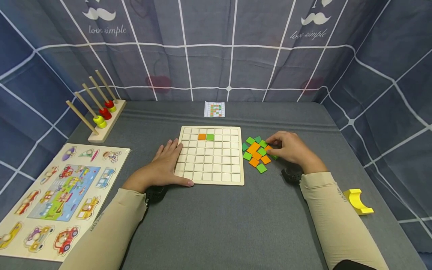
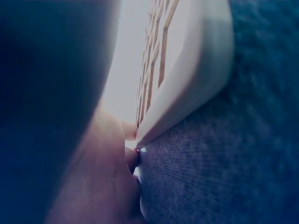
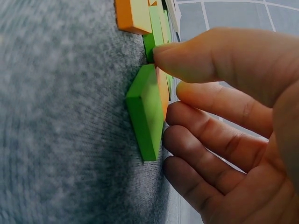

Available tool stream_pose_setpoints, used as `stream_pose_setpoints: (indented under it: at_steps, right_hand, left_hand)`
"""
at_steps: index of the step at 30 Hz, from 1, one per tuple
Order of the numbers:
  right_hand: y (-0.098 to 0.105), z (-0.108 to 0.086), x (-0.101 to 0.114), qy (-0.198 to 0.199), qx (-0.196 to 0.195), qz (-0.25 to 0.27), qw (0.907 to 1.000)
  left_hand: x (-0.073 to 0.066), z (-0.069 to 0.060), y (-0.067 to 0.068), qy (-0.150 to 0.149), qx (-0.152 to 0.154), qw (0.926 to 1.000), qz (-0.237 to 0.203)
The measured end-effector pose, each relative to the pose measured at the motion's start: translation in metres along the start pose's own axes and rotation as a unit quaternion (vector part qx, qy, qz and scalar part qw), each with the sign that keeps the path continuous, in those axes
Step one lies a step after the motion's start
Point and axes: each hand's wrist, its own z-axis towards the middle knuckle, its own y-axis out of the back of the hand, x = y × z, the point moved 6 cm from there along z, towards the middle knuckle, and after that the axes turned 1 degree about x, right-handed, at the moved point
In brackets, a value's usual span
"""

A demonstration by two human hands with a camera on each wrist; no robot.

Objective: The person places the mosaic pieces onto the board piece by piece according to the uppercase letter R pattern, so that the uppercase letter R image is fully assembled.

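Note:
A pale wooden grid board (image 1: 209, 165) lies flat in the middle of the table. An orange tile (image 1: 201, 137) and a green tile (image 1: 210, 137) sit side by side in an upper row. My left hand (image 1: 163, 163) rests with spread fingers on the board's left edge, thumb along the lower left corner. At the right lies a loose pile of orange and green tiles (image 1: 254, 156). Over its right side is my right hand (image 1: 290, 150), thumb and forefinger on either side of an orange tile (image 1: 268, 147). Whether they pinch it is unclear. A green tile (image 3: 145, 114) lies below the thumb in the right wrist view.
A small pattern card (image 1: 214, 110) lies behind the board. At the back left stands a peg rack (image 1: 108, 127) with red and yellow rings. A picture puzzle board (image 1: 114, 165) covers the left side. Near the right edge is a yellow curved block (image 1: 357, 202).

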Motion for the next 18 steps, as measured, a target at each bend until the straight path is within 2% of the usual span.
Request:
stream_pose_setpoints:
  at_steps: [18]
  right_hand:
    - [-0.0007,-0.0006,0.0009,0.012,-0.002,0.002,0.9999]
  left_hand:
    - [-0.0013,-0.0001,0.0013,0.002,0.001,1.0000,-0.004]
